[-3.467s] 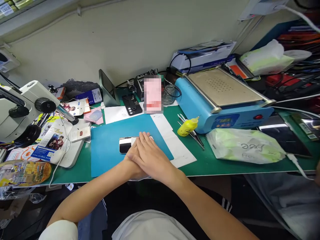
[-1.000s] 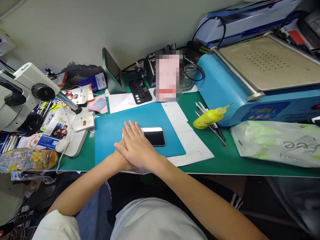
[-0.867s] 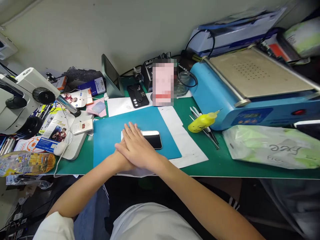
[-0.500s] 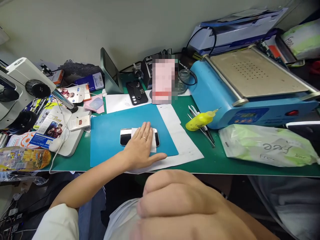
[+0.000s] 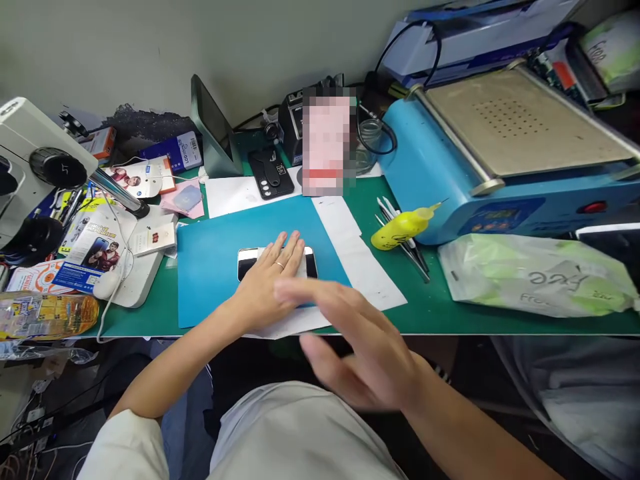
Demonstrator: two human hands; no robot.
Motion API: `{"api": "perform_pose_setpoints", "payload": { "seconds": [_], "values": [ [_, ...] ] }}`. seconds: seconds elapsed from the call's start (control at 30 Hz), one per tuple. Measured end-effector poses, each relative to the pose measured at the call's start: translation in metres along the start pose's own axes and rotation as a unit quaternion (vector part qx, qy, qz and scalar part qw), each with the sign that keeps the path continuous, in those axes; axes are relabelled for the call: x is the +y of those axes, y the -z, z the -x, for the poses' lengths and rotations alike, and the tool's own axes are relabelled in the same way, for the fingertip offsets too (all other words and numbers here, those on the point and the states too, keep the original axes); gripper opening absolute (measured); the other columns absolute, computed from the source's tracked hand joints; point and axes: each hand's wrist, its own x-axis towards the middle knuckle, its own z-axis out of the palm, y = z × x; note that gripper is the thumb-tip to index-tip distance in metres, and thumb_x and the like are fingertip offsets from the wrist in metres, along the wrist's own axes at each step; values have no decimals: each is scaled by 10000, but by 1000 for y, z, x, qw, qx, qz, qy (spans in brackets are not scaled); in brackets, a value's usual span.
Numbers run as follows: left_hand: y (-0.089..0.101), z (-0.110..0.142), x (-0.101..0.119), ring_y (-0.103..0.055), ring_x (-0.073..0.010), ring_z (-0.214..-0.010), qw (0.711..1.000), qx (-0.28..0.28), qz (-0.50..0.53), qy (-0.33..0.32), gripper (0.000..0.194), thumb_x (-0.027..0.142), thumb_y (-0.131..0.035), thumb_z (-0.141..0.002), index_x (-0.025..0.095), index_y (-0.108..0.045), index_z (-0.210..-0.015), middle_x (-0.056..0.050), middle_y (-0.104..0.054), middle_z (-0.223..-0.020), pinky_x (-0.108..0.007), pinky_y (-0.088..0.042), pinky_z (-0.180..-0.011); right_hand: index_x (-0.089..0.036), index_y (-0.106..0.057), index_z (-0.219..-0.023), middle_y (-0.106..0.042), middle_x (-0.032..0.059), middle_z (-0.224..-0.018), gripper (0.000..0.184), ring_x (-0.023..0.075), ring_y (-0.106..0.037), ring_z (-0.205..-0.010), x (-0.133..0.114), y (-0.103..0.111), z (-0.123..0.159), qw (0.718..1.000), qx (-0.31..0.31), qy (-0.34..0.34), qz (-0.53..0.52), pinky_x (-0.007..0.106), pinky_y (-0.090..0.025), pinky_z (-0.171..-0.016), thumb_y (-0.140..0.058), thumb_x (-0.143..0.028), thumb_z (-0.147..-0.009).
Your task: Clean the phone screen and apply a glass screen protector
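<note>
My left hand (image 5: 267,287) lies flat, fingers stretched out, over a smartphone (image 5: 312,264) and a small white sheet of paper or wipe (image 5: 302,268) on top of it. The phone rests on a blue mat (image 5: 210,267), its two ends showing past the hand. My right hand (image 5: 367,347) is in the air near the desk's front edge, thumb apart from the fingers. Motion smears it a little, and nothing shows in it. Its fingertips overlap the left hand in this view; whether they touch I cannot tell.
On the right are a yellow squeeze bottle (image 5: 397,230), tweezers (image 5: 419,267), a blue heating plate machine (image 5: 450,193) and a plastic tissue pack (image 5: 535,273). Behind the mat lies a black phone case (image 5: 270,175). A microscope (image 5: 45,147) and a drink bottle (image 5: 50,313) stand left.
My right hand has moved away from the camera, down toward the desk edge, and its curled fingers have opened out. The left hand stays on the phone. The view has shifted slightly.
</note>
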Motion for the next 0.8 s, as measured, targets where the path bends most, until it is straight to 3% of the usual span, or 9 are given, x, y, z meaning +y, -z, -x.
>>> {"api": "perform_pose_setpoints", "payload": {
  "seconds": [0.07,0.13,0.27,0.37,0.57,0.67,0.8],
  "values": [
    [15,12,-2,-83,-343,-1629,1000,11,6,-16,708,505,-279,-1114,71,-131,-1652,-241,-212,-1719,-557,-235,-1302,-239,-364,-1603,-663,124,-1416,643,237,-624,-1343,17,-7,-10,999,31,-3,40,411,-568,-1099,-518,-105,-993],
    [31,31,-6,-112,-306,-1634,999,27,16,-7,687,414,-352,-1118,120,-71,-1672,-233,-183,-1728,-543,-223,-1314,-183,-366,-1603,-629,169,-1458,596,274,-570,-1406,32,-20,-13,995,9,-27,98,463,-538,-1135,-519,-164,-1027],
    [52,71,-18,-192,-284,-1625,993,73,38,81,665,328,-444,-1101,288,-125,-1682,-124,-236,-1738,-541,-261,-1312,-20,-314,-1606,-398,279,-1624,785,386,-351,-1544,49,-50,-8,975,-134,-21,174,581,-435,-1208,-507,-523,-1035],
    [54,90,-29,-224,-313,-1614,988,67,32,133,713,375,-494,-1084,326,-111,-1683,-95,-300,-1720,-578,-288,-1297,13,-294,-1608,-307,289,-1659,906,394,-297,-1563,57,-57,-3,960,-208,-38,185,583,-412,-1219,-413,-662,-1017],
    [57,86,-48,-220,-343,-1612,987,9,30,160,801,483,-593,-1026,287,-168,-1676,-106,-337,-1703,-591,-298,-1291,29,-201,-1633,-160,278,-1698,1136,399,-162,-1594,69,-59,-24,940,-273,-98,180,581,-326,-1265,-395,-834,-920],
    [59,81,-53,-241,-297,-1612,989,4,44,144,718,387,-562,-1047,297,-208,-1665,-74,-371,-1692,-562,-250,-1318,62,-221,-1617,-123,276,-1700,1217,395,-115,-1602,58,-78,-45,935,-310,-86,146,567,-255,-1297,-368,-894,-877],
    [57,85,-54,-285,-271,-1599,988,28,57,144,671,286,-505,-1046,281,-232,-1660,-77,-386,-1683,-541,-260,-1318,55,-261,-1609,-167,279,-1693,1189,389,-140,-1602,45,-91,-52,946,-296,-45,126,563,-248,-1301,-370,-883,-887]
  ]
}}
